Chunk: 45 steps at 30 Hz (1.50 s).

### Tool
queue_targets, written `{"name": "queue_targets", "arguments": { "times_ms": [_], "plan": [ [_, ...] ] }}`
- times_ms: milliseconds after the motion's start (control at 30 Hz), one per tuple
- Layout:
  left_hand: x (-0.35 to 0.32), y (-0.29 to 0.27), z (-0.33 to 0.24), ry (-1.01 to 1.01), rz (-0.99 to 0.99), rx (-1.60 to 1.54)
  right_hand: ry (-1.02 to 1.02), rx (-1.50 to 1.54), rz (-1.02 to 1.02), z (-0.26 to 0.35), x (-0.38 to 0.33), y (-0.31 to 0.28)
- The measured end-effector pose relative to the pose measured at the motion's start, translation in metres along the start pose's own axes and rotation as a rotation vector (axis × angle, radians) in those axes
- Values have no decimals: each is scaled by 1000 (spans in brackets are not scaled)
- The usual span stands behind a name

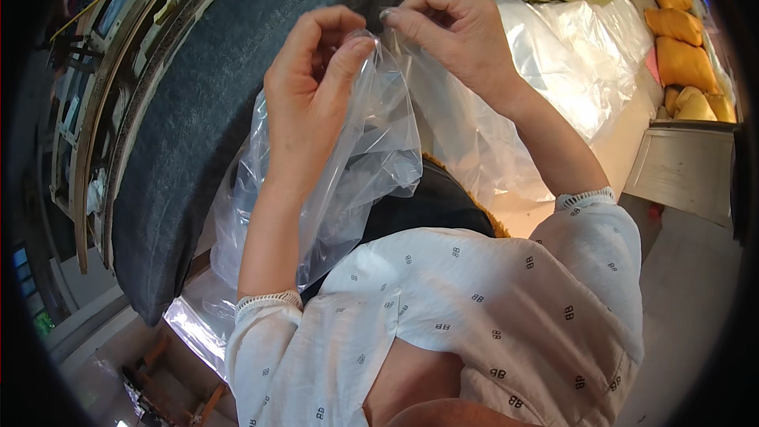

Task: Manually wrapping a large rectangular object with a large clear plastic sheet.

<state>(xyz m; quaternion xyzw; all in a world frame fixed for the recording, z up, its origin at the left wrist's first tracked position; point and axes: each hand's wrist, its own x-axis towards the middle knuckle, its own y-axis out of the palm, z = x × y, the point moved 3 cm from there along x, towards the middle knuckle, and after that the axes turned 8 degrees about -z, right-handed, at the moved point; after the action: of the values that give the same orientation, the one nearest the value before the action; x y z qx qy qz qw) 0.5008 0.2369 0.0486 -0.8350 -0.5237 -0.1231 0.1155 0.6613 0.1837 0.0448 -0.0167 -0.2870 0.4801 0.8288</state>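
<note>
plastic point(379, 154) seemingly in pinched left grip point(312, 71)

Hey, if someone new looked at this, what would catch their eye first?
Probably the shiny clear plastic around the centre, with the left hand pinching it and the right hand close beside. Next, the long dark grey surface sweeping down the left side. Then the stacked orange bundles at the upper right.
</note>
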Motion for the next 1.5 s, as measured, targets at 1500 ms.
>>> {"name": "queue_targets", "arguments": {
  "times_ms": [1500],
  "plan": [
    [22,-239,26,506,-431,104,1583,-1344,-488,-171,-474,-274]
  ]
}}
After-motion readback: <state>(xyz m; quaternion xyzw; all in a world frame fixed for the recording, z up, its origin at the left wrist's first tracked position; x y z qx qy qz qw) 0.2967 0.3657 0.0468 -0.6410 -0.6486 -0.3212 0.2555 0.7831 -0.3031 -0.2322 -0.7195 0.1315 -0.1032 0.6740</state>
